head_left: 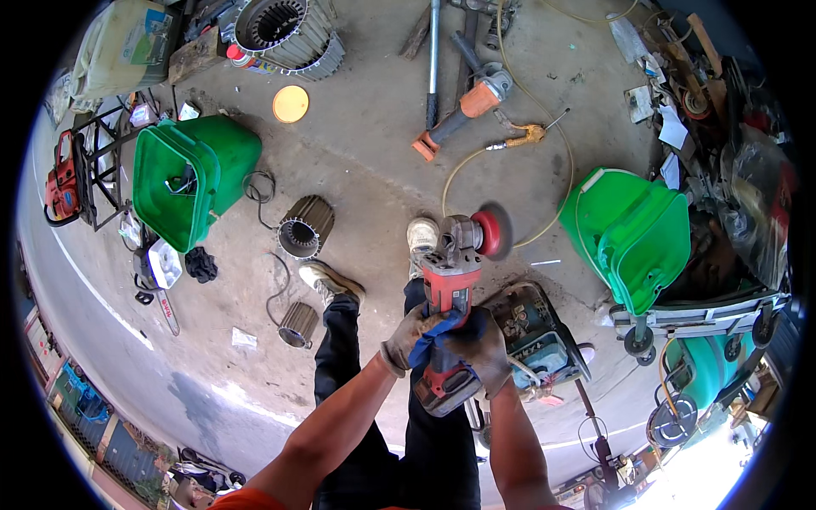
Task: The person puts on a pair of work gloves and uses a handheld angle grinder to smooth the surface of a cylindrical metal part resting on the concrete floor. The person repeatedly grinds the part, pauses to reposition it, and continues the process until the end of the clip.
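Observation:
Both my hands wear grey gloves with blue palms and wrap around a red cordless angle grinder (450, 285). My left hand (412, 340) closes on its body from the left. My right hand (480, 350) grips it from the right, just above the battery (445, 388). The tool points away from me, and a round red cup-shaped attachment (489, 233) sits at its head. The dark rim of that attachment looks smeared. Beyond it, an orange angle grinder (472, 109) lies on the floor beside a yellow air blow gun (529, 134).
Green buckets stand left (212, 183) and right (629, 234). Finned metal motor housings (306, 226) lie left of my feet, another (299, 325) nearer. A tool case (531, 327) sits right of my legs. A yellow hose (450, 183) loops ahead. A wheeled cart (705, 314) stands right.

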Demonstrator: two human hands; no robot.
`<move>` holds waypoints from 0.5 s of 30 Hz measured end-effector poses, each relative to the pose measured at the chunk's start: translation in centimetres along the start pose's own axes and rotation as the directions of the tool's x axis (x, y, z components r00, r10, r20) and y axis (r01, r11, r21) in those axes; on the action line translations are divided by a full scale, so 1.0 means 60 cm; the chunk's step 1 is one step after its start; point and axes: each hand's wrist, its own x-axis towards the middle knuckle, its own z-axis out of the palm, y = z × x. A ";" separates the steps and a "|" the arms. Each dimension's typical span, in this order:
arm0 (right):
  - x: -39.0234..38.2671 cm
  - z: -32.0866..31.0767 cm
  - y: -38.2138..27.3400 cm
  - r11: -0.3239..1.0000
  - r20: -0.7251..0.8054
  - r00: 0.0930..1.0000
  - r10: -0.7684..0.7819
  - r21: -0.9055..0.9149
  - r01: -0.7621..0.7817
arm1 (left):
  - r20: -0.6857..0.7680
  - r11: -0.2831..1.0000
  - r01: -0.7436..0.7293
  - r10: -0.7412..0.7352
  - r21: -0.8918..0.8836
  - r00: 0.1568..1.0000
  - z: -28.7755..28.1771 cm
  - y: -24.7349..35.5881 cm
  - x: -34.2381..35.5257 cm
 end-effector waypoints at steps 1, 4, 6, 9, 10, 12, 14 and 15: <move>0.000 -0.011 -0.002 0.996 0.038 0.997 0.061 0.059 -0.064 | -0.013 0.999 0.036 -0.036 -0.014 0.999 0.001 -0.007 0.003; 0.006 -0.028 -0.010 0.974 0.152 0.977 0.151 0.148 -0.174 | -0.010 0.998 0.056 -0.056 0.035 0.998 0.001 -0.022 0.012; 0.004 -0.036 -0.010 0.986 0.195 0.975 0.106 0.108 -0.129 | 0.053 0.992 0.005 -0.011 0.126 0.999 0.000 -0.032 0.022; 0.003 -0.054 -0.020 0.952 0.219 0.958 0.185 0.201 -0.230 | 0.128 0.993 0.102 -0.109 0.057 0.986 0.027 -0.018 0.030; 0.002 -0.052 -0.023 0.956 0.172 0.976 0.136 0.235 -0.175 | 0.139 0.993 0.097 -0.106 0.070 0.985 0.027 -0.022 0.036; -0.004 -0.042 -0.020 0.952 0.082 0.996 0.040 0.300 -0.063 | 0.152 0.992 0.081 -0.095 0.100 0.984 0.015 -0.037 0.047; -0.003 -0.075 0.020 0.983 0.046 0.999 -0.015 0.185 0.006 | 0.503 0.433 -0.576 0.280 0.694 0.817 0.013 -0.043 0.058; 0.002 -0.077 0.019 0.991 0.030 0.999 -0.030 0.133 0.026 | 0.713 -0.081 -0.723 0.274 0.686 0.646 0.013 -0.044 0.061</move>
